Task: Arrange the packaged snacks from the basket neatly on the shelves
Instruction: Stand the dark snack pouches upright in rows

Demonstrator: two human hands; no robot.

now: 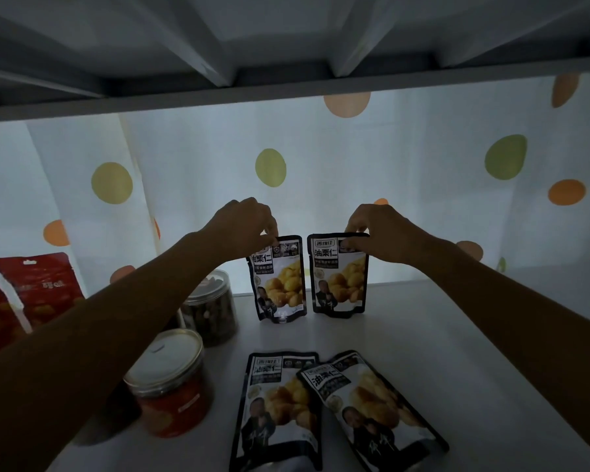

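Two chestnut snack pouches stand upright side by side at the back of the white shelf (440,335). My left hand (242,226) pinches the top edge of the left pouch (280,281). My right hand (378,229) pinches the top edge of the right pouch (339,277). Two more pouches of the same kind lie flat near the front: one (276,410) on the left, and one (372,407) on the right, tilted and overlapping the first pouch's right edge. No basket is in view.
A clear jar (212,308) of brown snacks and a jar (171,383) with red contents stand left of the pouches. Red snack bags (41,287) lean at the far left. A dotted curtain (321,172) hangs behind, and the shelf above (286,93) is close overhead.
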